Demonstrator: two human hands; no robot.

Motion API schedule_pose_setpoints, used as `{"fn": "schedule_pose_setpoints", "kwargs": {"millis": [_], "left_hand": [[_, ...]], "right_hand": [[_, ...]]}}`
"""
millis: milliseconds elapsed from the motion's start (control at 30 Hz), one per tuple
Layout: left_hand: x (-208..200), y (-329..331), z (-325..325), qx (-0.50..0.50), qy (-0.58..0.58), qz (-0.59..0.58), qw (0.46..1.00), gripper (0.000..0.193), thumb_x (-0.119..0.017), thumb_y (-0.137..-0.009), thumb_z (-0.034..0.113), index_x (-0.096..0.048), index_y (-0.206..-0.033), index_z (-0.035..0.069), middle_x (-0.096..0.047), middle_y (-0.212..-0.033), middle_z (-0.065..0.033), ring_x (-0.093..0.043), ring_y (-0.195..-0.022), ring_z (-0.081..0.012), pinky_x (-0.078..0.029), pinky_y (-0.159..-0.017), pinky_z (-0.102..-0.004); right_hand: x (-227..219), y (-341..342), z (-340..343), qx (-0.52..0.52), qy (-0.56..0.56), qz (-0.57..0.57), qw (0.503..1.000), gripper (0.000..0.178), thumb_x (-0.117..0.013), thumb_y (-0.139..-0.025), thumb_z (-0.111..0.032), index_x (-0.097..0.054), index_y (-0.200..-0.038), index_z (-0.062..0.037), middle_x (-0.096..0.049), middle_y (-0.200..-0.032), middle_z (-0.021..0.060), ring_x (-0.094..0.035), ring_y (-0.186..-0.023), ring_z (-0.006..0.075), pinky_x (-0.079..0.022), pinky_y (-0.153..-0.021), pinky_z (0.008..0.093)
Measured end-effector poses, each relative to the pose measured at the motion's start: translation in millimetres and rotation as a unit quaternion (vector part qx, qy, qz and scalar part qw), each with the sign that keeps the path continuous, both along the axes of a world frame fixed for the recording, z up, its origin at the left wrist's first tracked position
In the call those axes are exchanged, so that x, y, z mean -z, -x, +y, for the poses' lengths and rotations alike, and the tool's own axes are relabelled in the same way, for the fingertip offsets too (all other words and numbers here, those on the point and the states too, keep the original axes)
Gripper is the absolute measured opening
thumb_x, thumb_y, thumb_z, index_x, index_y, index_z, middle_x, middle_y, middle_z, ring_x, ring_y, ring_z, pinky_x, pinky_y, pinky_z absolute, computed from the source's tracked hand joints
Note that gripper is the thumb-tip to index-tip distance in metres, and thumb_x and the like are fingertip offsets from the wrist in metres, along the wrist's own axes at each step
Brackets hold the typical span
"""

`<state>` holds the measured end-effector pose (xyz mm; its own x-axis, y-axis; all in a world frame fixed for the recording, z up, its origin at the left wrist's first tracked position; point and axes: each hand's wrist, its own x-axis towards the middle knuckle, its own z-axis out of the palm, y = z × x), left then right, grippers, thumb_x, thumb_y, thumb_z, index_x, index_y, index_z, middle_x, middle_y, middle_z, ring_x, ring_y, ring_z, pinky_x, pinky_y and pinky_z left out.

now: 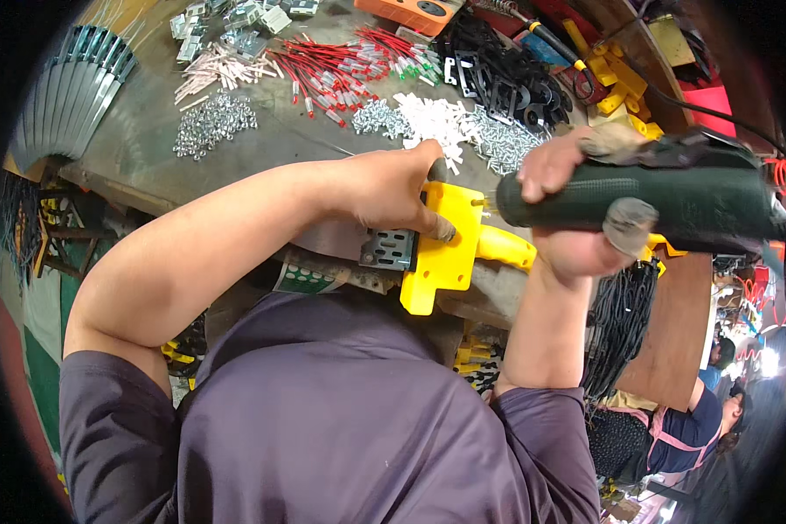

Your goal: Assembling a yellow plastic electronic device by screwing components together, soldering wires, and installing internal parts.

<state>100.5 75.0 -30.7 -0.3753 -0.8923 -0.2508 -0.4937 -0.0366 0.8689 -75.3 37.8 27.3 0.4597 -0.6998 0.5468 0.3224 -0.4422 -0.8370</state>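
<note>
My left hand (389,188) is closed on a yellow plastic tool housing (450,240) with a stub handle, thumb and fingers on its sides. A perforated metal plate (389,250) joins the housing's left side. My right hand (576,253) wraps around a thick, dark green power screwdriver (672,196), held level. Its narrow tip meets, or comes very near, the housing's upper right edge; exact contact cannot be made out. Worn coverings sit on some fingertips. Just beyond the housing lie white plastic pieces (437,122) and a heap of silver screws (498,140).
Nuts (214,125), pale sticks (223,72), red-wired parts (323,70) and black parts (506,70) cover the bench (131,140). Metal blades (74,92) fan out at far left. A soldering iron (559,44) and yellow parts (616,79) stand back right. Another person (686,437) sits at lower right.
</note>
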Motion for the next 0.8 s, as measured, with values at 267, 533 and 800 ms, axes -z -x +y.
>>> {"fn": "schedule_pose_setpoints", "kwargs": {"millis": [267, 533, 800], "left_hand": [[11.0, -1.1, -3.0, -0.001, 0.0, 0.044, 0.999, 0.054, -0.076, -0.079, 0.022, -0.037, -0.11, 0.003, -0.056, -0.085, -0.0126, -0.056, -0.075, -0.0167, -0.046, -0.062, -0.0306], [-6.3, -16.0, 8.4, 0.005, -0.079, 0.061, 0.995, 0.067, -0.074, -0.077, 0.014, -0.032, -0.127, 0.0, -0.058, -0.112, -0.0207, -0.055, -0.101, -0.02, -0.044, -0.087, -0.0323], [-0.6, -16.9, 15.4, 0.029, -0.036, 0.068, 0.997, 0.082, -0.072, -0.076, 0.018, -0.021, -0.137, -0.004, -0.057, -0.114, -0.0255, -0.055, -0.107, -0.0278, -0.043, -0.092, -0.0352]], "right_hand": [[13.6, -13.1, -2.2, -0.003, 0.022, -0.007, 1.0, 0.072, -0.058, -0.075, -0.066, -0.049, -0.106, -0.001, -0.053, -0.073, 0.0094, -0.052, -0.058, 0.0174, -0.043, -0.056, 0.0291], [-36.9, 36.6, 12.3, -0.001, -0.107, -0.167, 0.98, 0.057, -0.059, -0.084, -0.046, -0.048, -0.116, -0.0001, -0.057, -0.102, 0.0152, -0.053, -0.094, 0.027, -0.037, -0.1, 0.0485], [51.7, 109.8, -7.9, 0.03, -0.384, -0.42, 0.822, 0.028, -0.066, -0.079, -0.019, -0.048, -0.091, -0.0009, -0.051, -0.082, 0.0083, -0.052, -0.084, 0.0218, -0.036, -0.099, 0.0446]]}}
